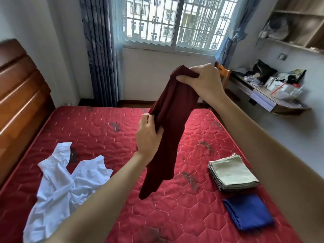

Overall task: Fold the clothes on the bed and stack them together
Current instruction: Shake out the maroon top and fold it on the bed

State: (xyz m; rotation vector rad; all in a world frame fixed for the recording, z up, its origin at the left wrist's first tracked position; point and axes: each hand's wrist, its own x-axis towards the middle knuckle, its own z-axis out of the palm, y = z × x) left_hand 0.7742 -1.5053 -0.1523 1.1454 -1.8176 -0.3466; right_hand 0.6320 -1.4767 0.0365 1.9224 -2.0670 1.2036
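While both hands, right hand (pixel 201 79) at one o'clock and left hand (pixel 149 135), pinch the hanging dark maroon cloth garment (pixel 171 123), shaking it flat first should ease folding.

A dark red garment (pixel 171 123) hangs in the air above the red quilted mattress (pixel 98 130). The right hand (pixel 201 79) pinches its top end; the left hand (pixel 149 135) grips its edge lower down. On the mattress, a crumpled white shirt (pixel 66 183) lies toward the wooden headboard (pixel 21 88). Toward the opposite edge lies a folded beige cloth (pixel 233 172), and just beside it, nearer the person, a folded blue cloth (pixel 249 213), the two apart.
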